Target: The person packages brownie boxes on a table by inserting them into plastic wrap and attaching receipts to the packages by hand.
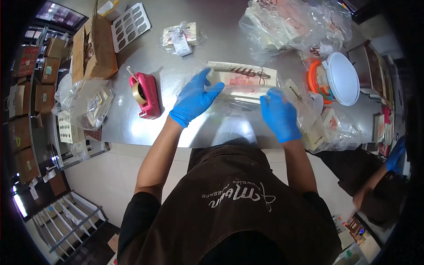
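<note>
A flat cream box (249,81) with brown lettering and a pink print lies in front of me on the metal table. Clear plastic film (229,90) covers its near part and stretches between my hands. My left hand (194,99), in a blue glove, is at the box's left end with thumb and fingers apart, against the film. Also gloved in blue, my right hand (280,115) has its fingers bent onto the film at the box's near right corner. Its fingertips are partly hidden.
A pink tape dispenser (149,98) stands left of my left hand. Behind it are a cardboard box (95,46) and a tied clear package (180,37). Bagged boxes (287,24) and a white-lidded tub (342,79) occupy the right. A co-worker's gloved hand (396,157) shows far right.
</note>
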Tool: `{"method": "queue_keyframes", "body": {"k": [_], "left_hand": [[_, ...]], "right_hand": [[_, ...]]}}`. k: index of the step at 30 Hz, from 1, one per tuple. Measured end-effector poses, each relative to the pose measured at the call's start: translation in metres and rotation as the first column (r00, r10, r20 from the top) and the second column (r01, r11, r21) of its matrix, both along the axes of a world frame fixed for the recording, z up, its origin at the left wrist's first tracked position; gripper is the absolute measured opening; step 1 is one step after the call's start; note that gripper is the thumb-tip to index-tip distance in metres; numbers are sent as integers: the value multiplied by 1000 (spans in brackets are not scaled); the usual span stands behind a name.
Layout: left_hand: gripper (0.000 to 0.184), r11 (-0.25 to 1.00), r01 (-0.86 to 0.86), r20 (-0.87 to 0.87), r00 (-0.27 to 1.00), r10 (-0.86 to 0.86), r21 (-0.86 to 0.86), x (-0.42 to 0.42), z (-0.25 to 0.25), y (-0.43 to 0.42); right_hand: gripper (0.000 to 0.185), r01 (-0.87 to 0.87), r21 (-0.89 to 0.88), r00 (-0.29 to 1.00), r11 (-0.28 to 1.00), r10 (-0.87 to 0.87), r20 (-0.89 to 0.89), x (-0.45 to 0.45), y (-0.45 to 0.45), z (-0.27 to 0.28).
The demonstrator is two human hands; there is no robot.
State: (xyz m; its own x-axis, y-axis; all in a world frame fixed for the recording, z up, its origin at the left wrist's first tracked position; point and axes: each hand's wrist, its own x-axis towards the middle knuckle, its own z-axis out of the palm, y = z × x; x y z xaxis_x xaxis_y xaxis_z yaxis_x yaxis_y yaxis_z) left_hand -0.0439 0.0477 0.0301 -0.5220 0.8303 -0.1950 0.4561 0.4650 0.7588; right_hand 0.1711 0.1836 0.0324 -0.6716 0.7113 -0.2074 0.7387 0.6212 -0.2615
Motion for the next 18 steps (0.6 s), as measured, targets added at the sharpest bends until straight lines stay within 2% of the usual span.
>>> {"method": "queue_keyframes", "body": {"k": [1, 2, 3, 4, 5, 6, 7, 8, 9, 10, 11, 12, 13, 14, 15, 16, 17, 18], "left_hand": [[81, 999, 6, -52, 999, -9, -53, -2, 17, 5], [81, 998, 4, -51, 999, -7, -55, -2, 14, 10], [82, 999, -29, -130, 991, 33, 32, -1, 8, 15], [83, 991, -53, -204, 976, 78, 124, -1, 0, 21], [87, 991, -20, -285, 957, 58, 135, -4, -13, 26], [87, 990, -15, -287, 956, 55, 138, -5, -25, 30], [88, 998, -11, -301, 953, 27, 54, -4, -34, 33], [91, 999, -8, -311, 950, -3, -32, -4, -43, 35], [95, 998, -8, -223, 975, -6, -60, -3, -41, 37], [95, 998, 1, -221, 975, -14, -60, 1, -41, 38], [96, 999, -51, -156, 987, 49, -9, 6, -41, 36], [97, 994, -107, -86, 990, 110, 37, 10, -42, 36], [94, 985, -165, 22, 986, 164, 57, 11, -42, 35], [94, 986, -155, 25, 988, 154, 55, 12, -39, 33], [90, 977, -192, 225, 960, 168, 88, 12, -27, 34], [85, 966, -236, 418, 892, 170, 110, 14, -20, 34], [82, 948, -296, 319, 915, 245, 120, 18, -35, 29], [82, 949, -293, 323, 915, 242, 119, 21, -31, 25]], "right_hand": [[39, 56, 6, 996, 998, -56, -72, -2, 8, 6], [48, 118, 9, 983, 993, -116, -145, -3, 15, 8], [60, 73, 112, 964, 991, -41, -264, -1, 21, -6], [60, 78, 114, 964, 990, -46, -263, -4, 26, -17], [59, 57, 227, 953, 972, 14, -302, -9, 32, -27], [59, 41, 338, 939, 940, 79, -334, -13, 37, -33], [59, 45, 339, 940, 940, 76, -334, -13, 41, -39], [60, 77, 236, 945, 969, 5, -327, -11, 45, -43], [61, 114, 132, 947, 985, -68, -315, -12, 50, -46], [61, 122, 132, 947, 984, -76, -313, -12, 52, -48], [59, 218, -98, 918, 971, -238, -317, -11, 52, -49], [57, 300, -323, 874, 898, -394, -284, -10, 51, -51], [57, 310, -326, 872, 893, -404, -277, -7, 47, -57], [55, 230, -337, 852, 913, -356, -383, -4, 43, -65], [54, 146, -333, 817, 931, -303, -491, -4, 41, -69], [54, 152, -329, 816, 932, -306, -490, -4, 37, -67], [54, 148, -343, 787, 928, -321, -528, -2, 27, -63], [54, 141, -356, 755, 924, -333, -565, -1, 16, -57]]}}
